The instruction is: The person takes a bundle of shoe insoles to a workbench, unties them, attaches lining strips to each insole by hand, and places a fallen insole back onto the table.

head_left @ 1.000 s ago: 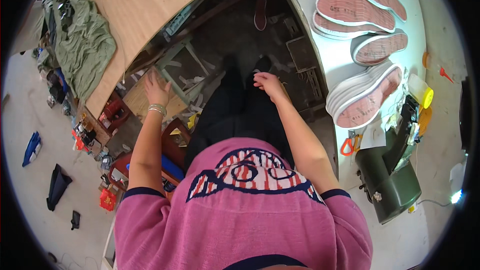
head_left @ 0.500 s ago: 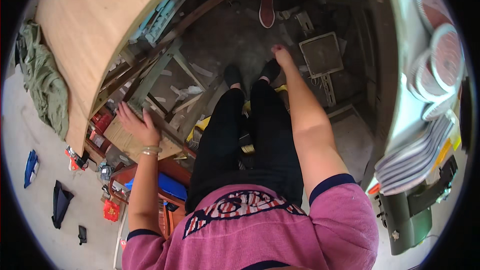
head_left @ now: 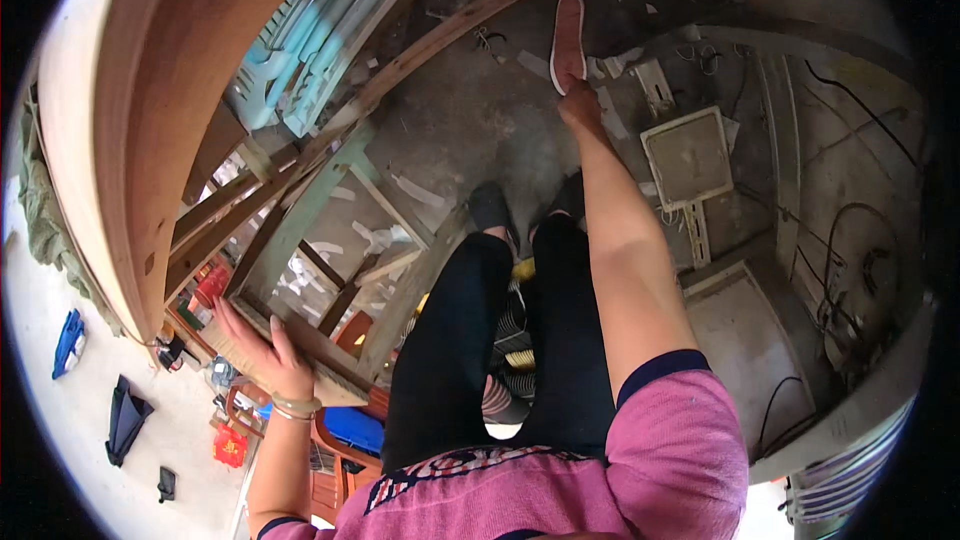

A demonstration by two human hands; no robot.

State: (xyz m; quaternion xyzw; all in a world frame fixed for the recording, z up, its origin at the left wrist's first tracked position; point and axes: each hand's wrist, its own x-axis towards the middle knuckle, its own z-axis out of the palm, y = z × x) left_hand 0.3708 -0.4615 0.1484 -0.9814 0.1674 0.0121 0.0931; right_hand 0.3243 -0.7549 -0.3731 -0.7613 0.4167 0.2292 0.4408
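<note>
My right hand (head_left: pixel 580 108) reaches down to the dark floor, fingers closed on the near end of a shoe sole (head_left: pixel 568 35). The sole is flat and reddish-brown with a white rim, and lies lengthwise away from me. My left hand (head_left: pixel 262 352) is open, fingers outstretched and thumb apart, resting against a wooden board (head_left: pixel 330 387) at the corner of a greenish wooden frame (head_left: pixel 310 175). A bangle circles my left wrist.
A square metal-rimmed plate (head_left: pixel 688 158) and loose cables (head_left: pixel 840 240) lie at the right. Pale blue plastic pieces (head_left: pixel 320 30) stand behind a wooden bar (head_left: pixel 440 35). A curved wooden panel (head_left: pixel 130 130) rises at the left. Striped soles (head_left: pixel 850 470) are stacked lower right.
My right hand has moved forward onto the shoe sole and closed on its near end. My left hand stays at the wooden board. The view has tilted, showing more floor and cables.
</note>
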